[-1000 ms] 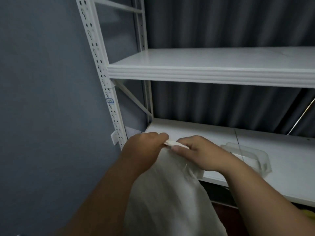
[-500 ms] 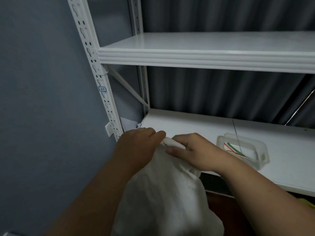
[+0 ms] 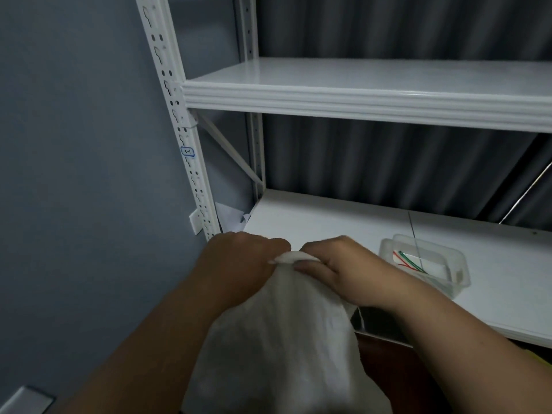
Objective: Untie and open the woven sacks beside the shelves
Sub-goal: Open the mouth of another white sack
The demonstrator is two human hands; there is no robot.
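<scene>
White metal shelving (image 3: 358, 97) was set against a grey-blue wall and a dark pleated curtain (image 3: 388, 162). On the lower shelf (image 3: 313, 222) a clear plastic tub (image 3: 430, 264) with red and green ties inside was seen. A white woven sack (image 3: 283, 348), pale and creased, was held upright in front of the lower shelf, its long axis running vertically and its gathered neck pointing upward. The neck was pinched from the left by the left hand (image 3: 239, 264) and gripped from the right by the right hand (image 3: 337, 267), fingers curled around the bunched cloth.
</scene>
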